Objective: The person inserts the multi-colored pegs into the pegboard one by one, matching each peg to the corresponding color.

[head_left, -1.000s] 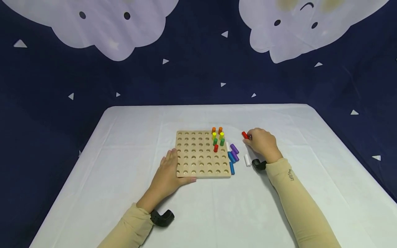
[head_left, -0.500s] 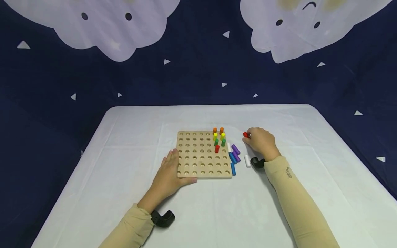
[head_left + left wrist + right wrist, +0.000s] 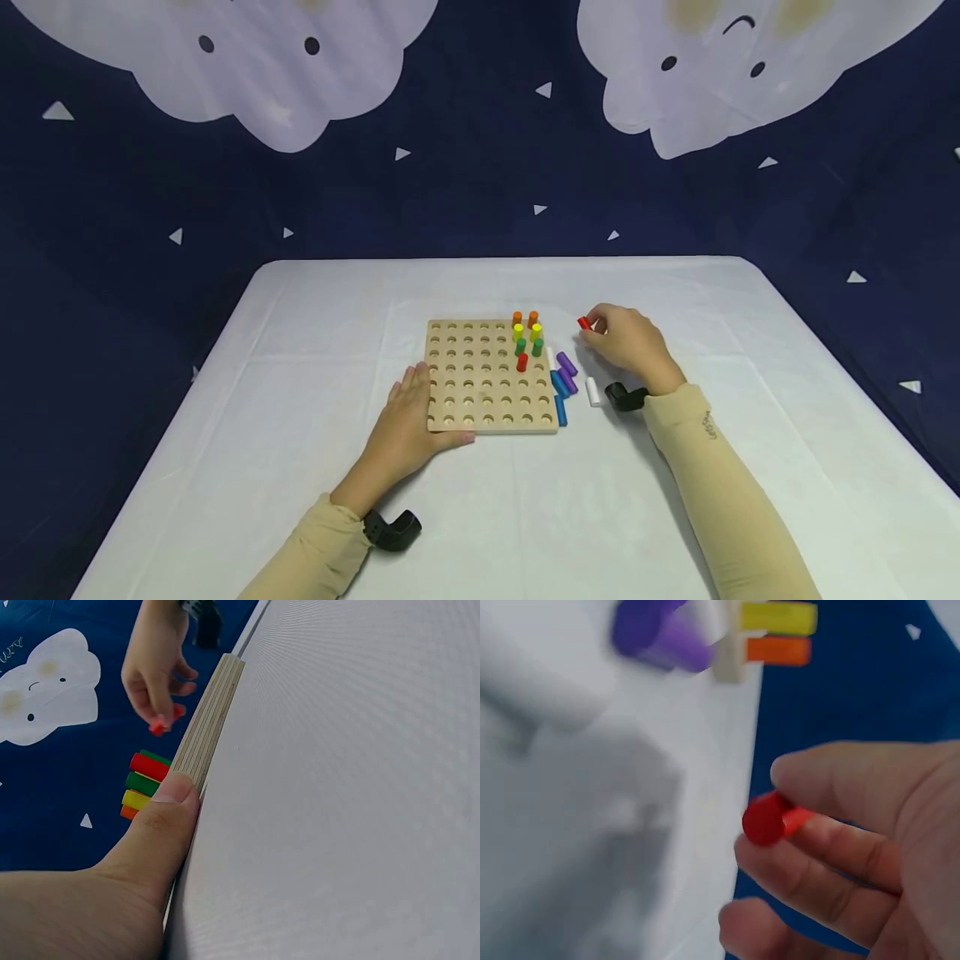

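Left hand, fingers extended, rests along the edges of the pegboard at eight o'clock. Right hand pinches a red peg, which has just shifted slightly boardward at two o'clock, but remains unseated.

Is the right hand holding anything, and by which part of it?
The right hand pinches a red peg by its sides, between thumb and fingertips, one end exposed.
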`<act>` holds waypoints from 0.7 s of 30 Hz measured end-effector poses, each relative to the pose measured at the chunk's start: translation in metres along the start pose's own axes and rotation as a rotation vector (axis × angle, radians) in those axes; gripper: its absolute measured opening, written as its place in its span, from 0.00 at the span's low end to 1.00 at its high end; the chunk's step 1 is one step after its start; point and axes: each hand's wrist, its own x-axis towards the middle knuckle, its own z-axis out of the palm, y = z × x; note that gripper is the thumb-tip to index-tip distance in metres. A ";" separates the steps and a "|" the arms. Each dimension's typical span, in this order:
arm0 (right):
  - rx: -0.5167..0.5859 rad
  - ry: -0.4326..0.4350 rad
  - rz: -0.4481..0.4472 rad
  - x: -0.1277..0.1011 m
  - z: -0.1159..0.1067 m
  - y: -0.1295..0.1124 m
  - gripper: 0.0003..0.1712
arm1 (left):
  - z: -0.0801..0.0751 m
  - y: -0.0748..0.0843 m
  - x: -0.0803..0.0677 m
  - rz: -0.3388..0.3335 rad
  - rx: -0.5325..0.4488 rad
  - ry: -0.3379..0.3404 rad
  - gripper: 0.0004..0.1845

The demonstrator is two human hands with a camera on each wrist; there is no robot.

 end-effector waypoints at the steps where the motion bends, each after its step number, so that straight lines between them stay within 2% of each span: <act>1: 0.028 0.001 -0.006 -0.002 -0.001 -0.003 0.19 | 0.000 0.000 0.000 -0.004 0.002 -0.005 0.72; 7: 0.174 -0.039 -0.058 -0.011 -0.008 -0.022 0.17 | 0.000 -0.002 -0.002 -0.019 0.008 -0.028 0.72; 11: 0.228 -0.066 -0.104 -0.014 -0.008 -0.031 0.12 | 0.001 -0.002 -0.001 -0.013 0.004 -0.026 0.72; 16: 0.250 -0.068 -0.148 -0.014 -0.005 -0.038 0.11 | 0.000 -0.001 0.000 -0.010 0.003 -0.021 0.72; 21: 0.229 -0.082 -0.145 -0.014 0.000 -0.042 0.12 | 0.000 -0.002 0.001 0.007 0.012 -0.014 0.72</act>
